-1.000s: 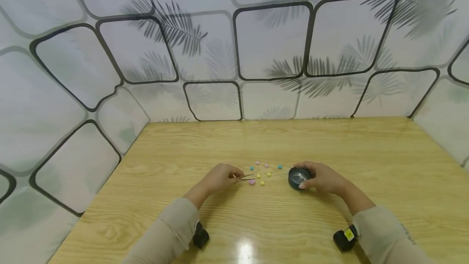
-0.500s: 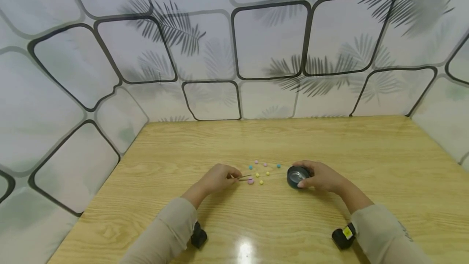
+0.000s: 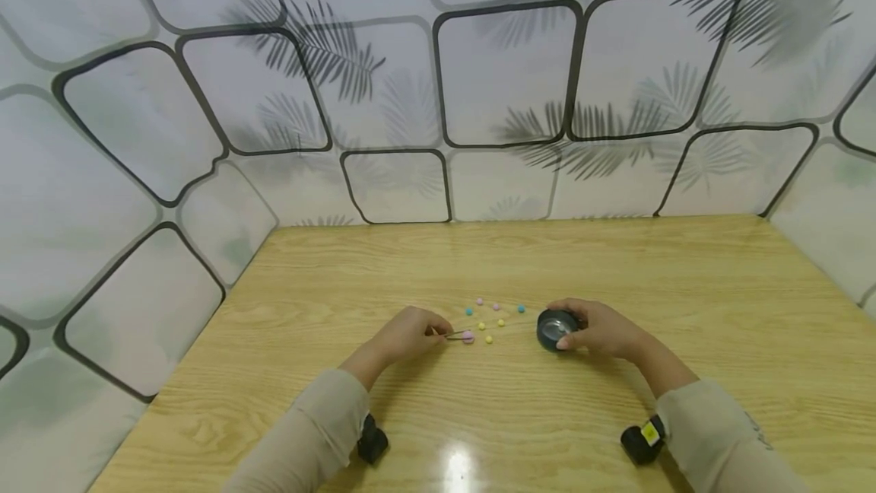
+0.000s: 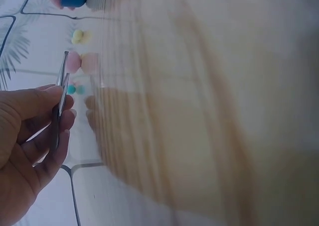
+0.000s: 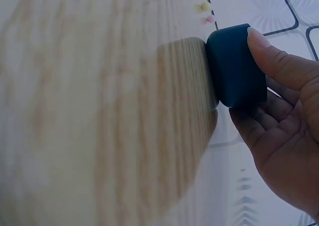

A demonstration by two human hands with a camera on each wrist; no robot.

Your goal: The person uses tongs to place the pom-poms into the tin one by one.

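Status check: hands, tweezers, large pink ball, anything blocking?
Left hand pinching tweezers, tips at large pink ball; grip on it unclear. Right hand holding dark container. Smaller balls nearby, none seen blocking.

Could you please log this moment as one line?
left hand: holds tweezers at large pink ball | right hand: grips dark bowl | table: smaller balls between hands

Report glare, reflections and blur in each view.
Head: glare spot low on the wood-grain tabletop. Left wrist: pink ball mirrored in the tabletop, whose right side is blurred. Right wrist: tabletop blurred at left; a darker patch, shadow or reflection, beside the dark bowl.
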